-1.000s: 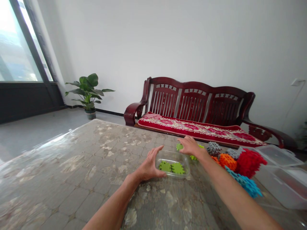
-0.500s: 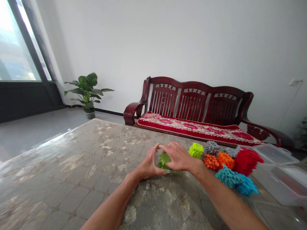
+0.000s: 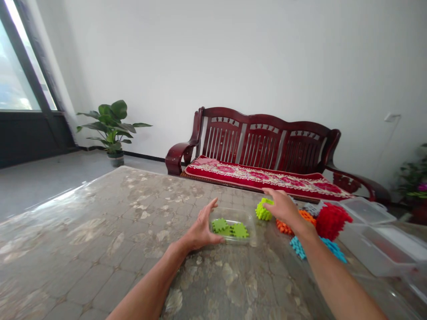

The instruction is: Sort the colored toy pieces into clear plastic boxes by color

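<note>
Light-green flat pieces with toothed edges (image 3: 239, 230) lie inside a clear plastic container with rounded corners (image 3: 251, 231), just below and right of the centre of the frame. At least three are visible, and those at the left overlap. The container sits on a surface with a grey-brown floral and tile pattern (image 3: 143, 213).

The left hand (image 3: 203, 227) is curved about the container's left end, thumb at the near edge and fingers toward the far corner; firmness of grip cannot be determined. The right hand (image 3: 282, 205) is relaxed, fingers extended, thumb overlapping a bright yellow-green cluster of interlocking pieces (image 3: 263, 212) right of the container. Contact there cannot be confirmed.

At right of frame, partly covered by the right arm, are orange clusters (image 3: 283, 227), blue clusters (image 3: 334, 250), a large red cluster (image 3: 332, 221) and grey pieces (image 3: 311, 209). Beyond them, near the right edge, stands a translucent plastic box (image 3: 362, 249), with a translucent lid (image 3: 367, 210) behind it.

Background: a dark red wooden bench with slatted back (image 3: 262, 144), bearing a red floral seat cover (image 3: 267, 176); a potted green plant (image 3: 113, 122) at left; a dark-framed window (image 3: 18, 73) at upper left.
</note>
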Tool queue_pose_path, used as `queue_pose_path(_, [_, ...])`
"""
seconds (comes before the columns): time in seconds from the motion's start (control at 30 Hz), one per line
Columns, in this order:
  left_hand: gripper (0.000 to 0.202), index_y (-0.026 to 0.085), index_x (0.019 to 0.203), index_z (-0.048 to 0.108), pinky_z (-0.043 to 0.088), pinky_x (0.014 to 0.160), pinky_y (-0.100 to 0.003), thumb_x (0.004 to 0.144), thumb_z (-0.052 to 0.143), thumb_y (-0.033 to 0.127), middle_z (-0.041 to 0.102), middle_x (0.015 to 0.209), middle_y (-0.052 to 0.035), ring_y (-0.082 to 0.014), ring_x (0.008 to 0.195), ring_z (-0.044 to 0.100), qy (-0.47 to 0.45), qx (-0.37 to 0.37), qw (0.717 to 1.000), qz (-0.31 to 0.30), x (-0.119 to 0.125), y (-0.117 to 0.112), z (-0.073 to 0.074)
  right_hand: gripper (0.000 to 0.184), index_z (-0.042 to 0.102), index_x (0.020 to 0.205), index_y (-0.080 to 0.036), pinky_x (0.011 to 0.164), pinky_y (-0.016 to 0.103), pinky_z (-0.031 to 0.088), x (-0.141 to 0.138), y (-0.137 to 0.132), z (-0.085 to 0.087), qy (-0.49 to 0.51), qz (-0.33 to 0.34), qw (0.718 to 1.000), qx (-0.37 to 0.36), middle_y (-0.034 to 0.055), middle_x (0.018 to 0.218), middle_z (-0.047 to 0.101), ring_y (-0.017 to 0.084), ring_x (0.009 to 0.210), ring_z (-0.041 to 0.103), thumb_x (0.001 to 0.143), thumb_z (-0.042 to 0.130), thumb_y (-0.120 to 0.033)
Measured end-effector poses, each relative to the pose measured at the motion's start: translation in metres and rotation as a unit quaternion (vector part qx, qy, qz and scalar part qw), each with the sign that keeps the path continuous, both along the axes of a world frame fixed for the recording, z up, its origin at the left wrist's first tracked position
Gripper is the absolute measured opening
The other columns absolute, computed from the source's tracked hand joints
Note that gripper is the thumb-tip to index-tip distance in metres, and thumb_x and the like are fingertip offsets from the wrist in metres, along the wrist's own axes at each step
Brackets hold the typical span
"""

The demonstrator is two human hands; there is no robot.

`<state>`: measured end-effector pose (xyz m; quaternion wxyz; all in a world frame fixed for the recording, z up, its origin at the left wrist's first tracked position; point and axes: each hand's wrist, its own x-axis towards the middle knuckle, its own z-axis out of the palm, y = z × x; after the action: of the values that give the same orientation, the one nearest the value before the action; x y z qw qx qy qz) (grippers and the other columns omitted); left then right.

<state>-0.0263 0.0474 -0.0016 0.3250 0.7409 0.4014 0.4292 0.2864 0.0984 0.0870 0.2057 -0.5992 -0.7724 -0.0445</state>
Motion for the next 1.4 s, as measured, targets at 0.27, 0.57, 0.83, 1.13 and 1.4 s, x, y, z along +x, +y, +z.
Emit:
queue_pose_path(0.27, [0.122,0.017,0.154,0.02,0.031,0.115,-0.057,0.057,0.09,0.038,0.043,0.145,-0.0189,-0.0385,0.135,0.042,0.0,0.001,1.0,-0.001,-0.001,0.001,-0.002,0.076,0.05,0.142,-0.014,0.105,0.037,0.04,0.027,0.007,0.006,-0.077,-0.004,0.991,-0.106,0.0139,0.134,0.063,0.029,0.124,0.055,0.07,0.069,-0.028])
queue_pose_path(0.57, [0.118,0.017,0.153,0.022,0.029,0.116,-0.056,0.058,0.089,0.037,0.042,0.146,-0.0195,-0.0376,0.136,0.042,-0.001,0.003,1.0,-0.009,0.0,0.0,0.001,0.07,0.053,0.139,-0.02,0.099,0.038,0.043,0.024,0.012,-0.002,-0.089,-0.025,0.992,-0.087,0.0082,0.123,0.07,0.03,0.118,0.058,0.072,0.069,-0.028])
queue_pose_path(0.83, [0.121,0.02,0.154,0.021,0.03,0.116,-0.056,0.057,0.09,0.044,0.042,0.147,-0.0185,-0.0372,0.137,0.041,0.005,0.007,1.0,-0.025,0.003,-0.002,0.001,0.067,0.055,0.137,-0.023,0.097,0.037,0.044,0.0,-0.011,0.011,-0.012,0.047,0.998,-0.048,0.0062,0.12,0.071,0.027,0.114,0.059,0.072,0.069,-0.027])
queue_pose_path(1.13, [0.122,0.019,0.154,0.022,0.03,0.116,-0.056,0.057,0.09,0.046,0.043,0.146,-0.0187,-0.0376,0.136,0.041,0.008,0.013,1.0,-0.019,0.004,-0.003,0.0,0.067,0.057,0.136,-0.02,0.099,0.041,0.043,-0.068,-0.045,-0.004,-0.047,0.235,0.966,-0.099,0.0107,0.122,0.066,0.028,0.114,0.053,0.07,0.072,-0.022])
queue_pose_path(1.4, [0.121,0.021,0.154,0.022,0.03,0.116,-0.055,0.057,0.09,0.044,0.041,0.148,-0.018,-0.0372,0.137,0.04,0.004,0.016,1.0,-0.021,0.004,-0.002,-0.001,0.053,0.063,0.127,-0.024,0.104,0.043,0.04,-0.06,-0.038,-0.022,-0.016,0.232,0.972,-0.039,0.0066,0.122,0.068,0.026,0.116,0.055,0.074,0.065,-0.018])
